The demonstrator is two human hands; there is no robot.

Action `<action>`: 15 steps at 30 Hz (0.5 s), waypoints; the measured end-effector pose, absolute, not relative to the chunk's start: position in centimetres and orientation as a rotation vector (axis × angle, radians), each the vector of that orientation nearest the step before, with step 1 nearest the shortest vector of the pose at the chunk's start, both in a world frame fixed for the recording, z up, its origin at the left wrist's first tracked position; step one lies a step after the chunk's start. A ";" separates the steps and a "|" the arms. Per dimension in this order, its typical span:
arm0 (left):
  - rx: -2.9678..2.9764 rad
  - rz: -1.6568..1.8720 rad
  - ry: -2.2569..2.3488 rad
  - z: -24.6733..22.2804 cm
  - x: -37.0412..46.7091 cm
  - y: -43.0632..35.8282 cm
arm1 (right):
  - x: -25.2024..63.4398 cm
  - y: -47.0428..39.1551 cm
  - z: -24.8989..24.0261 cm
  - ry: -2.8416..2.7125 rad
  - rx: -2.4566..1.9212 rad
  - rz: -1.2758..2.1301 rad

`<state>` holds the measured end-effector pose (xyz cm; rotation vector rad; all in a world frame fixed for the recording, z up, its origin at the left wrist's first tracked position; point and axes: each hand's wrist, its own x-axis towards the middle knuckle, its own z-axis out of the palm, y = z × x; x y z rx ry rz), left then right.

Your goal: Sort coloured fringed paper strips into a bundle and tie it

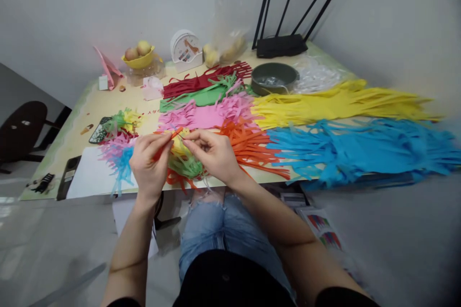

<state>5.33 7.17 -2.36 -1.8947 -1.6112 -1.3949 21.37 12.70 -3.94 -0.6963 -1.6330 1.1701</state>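
Observation:
In front of my lap, over the table's near edge, my left hand (150, 163) is closed, pinching a twisted orange paper tassel (176, 132) between thumb and fingertips. My right hand (214, 153) faces it, thumb and forefinger pinched on a thin dark needle-like piece (180, 136) that meets the orange paper. Its exact kind is too small to tell. Under both hands lies a bunch of green and yellow fringed paper (185, 163). To the left rests a garland of pink and blue tassels (118, 151). Flat orange fringed paper (252, 148) spreads right of my right hand.
Fringed sheets in blue (374, 148), yellow (324, 105), pink (205, 116), green (201, 96) and dark red (201, 81) cover the right and middle. Behind stand a dark green bowl (262, 87), a black router (281, 47) and a yellow fruit bowl (139, 61). A phone (99, 130) lies left.

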 end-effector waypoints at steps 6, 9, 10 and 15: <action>-1.838 -1.328 -1.560 -2.5 5.2 7.2 | 21.6 12.9 -3.9 -1.662 -0.700 1.217; -1.828 -1.311 -1.530 -2.6 5.1 7.4 | 21.6 13.1 -3.8 -1.666 -0.697 1.242; -1.831 -1.304 -1.515 -2.6 5.1 7.4 | 21.6 13.2 -3.7 -1.666 -0.692 1.255; -1.839 -1.243 -1.474 -2.8 4.7 7.5 | 21.6 13.4 -3.7 -1.634 -0.658 1.340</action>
